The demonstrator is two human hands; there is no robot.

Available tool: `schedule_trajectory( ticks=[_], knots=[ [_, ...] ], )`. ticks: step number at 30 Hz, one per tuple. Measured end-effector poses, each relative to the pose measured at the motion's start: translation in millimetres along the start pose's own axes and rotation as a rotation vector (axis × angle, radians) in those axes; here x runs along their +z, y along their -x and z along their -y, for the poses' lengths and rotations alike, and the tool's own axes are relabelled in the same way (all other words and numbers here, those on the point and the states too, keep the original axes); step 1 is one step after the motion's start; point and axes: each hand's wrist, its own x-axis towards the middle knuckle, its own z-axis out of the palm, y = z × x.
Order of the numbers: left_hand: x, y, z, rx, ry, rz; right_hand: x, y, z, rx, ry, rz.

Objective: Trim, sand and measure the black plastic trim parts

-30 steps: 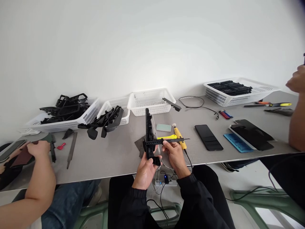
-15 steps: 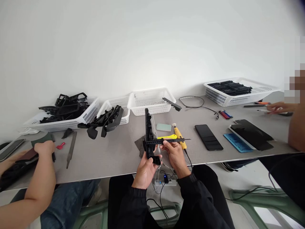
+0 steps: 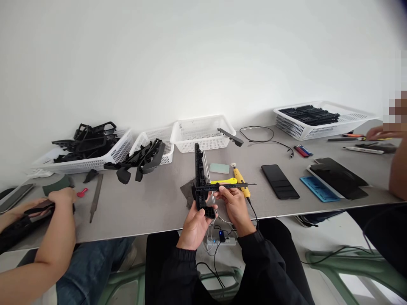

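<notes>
My left hand [image 3: 194, 225] is closed round the near end of a long black plastic part [image 3: 199, 176], which points away from me over the grey table [image 3: 143, 207]. My right hand [image 3: 234, 204] pinches a black caliper [image 3: 222, 187] laid crosswise over that part, its thin rod sticking out to the right. A yellow tool [image 3: 241, 181] with a cable and a yellow-handled piece [image 3: 224, 181] lie just behind the caliper.
White baskets [image 3: 203, 135] along the wall hold black plastic parts [image 3: 89, 140]. A co-worker's hand [image 3: 62, 197] is at the left, near a file [image 3: 95, 197]. Another person's hand [image 3: 380, 134] reaches at the right. A black phone [image 3: 280, 182], a blue tray [image 3: 318, 189] and a tablet [image 3: 340, 173] lie to the right.
My hands and the caliper stay nearly still. The co-worker at the left drew a dark part toward the table edge. The person at the right lowered a hand to the tools there.
</notes>
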Motion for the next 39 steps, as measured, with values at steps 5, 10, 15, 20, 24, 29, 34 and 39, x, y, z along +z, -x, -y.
schedule_trajectory(
  ticks=[5,10,15,20,24,29,34,39],
  knots=[
    [-0.2,0.1,0.2,0.0,0.007,-0.005,0.4,0.3,1.3,0.001,-0.001,-0.003],
    [0.6,0.1,-0.2,0.0,0.012,-0.006,1.0,0.8,2.7,0.006,-0.001,-0.009],
    [-0.9,-0.2,0.5,-0.003,0.013,-0.011,1.2,0.9,2.9,0.012,0.002,-0.012],
    [-1.9,-0.1,0.7,-0.002,0.0,-0.012,1.0,0.6,3.0,0.017,-0.002,-0.008],
    [-1.6,0.5,0.6,-0.002,-0.008,-0.009,1.5,0.9,3.5,0.016,-0.009,-0.007],
    [0.3,1.1,-0.2,-0.004,-0.007,-0.01,2.5,2.1,5.0,0.015,-0.01,0.0],
    [1.6,1.4,-1.1,-0.006,0.0,-0.011,2.4,2.7,5.1,0.01,-0.007,0.002],
    [2.0,1.8,-1.5,-0.007,-0.008,-0.011,1.3,1.8,3.4,0.009,0.004,0.001]
  ],
)
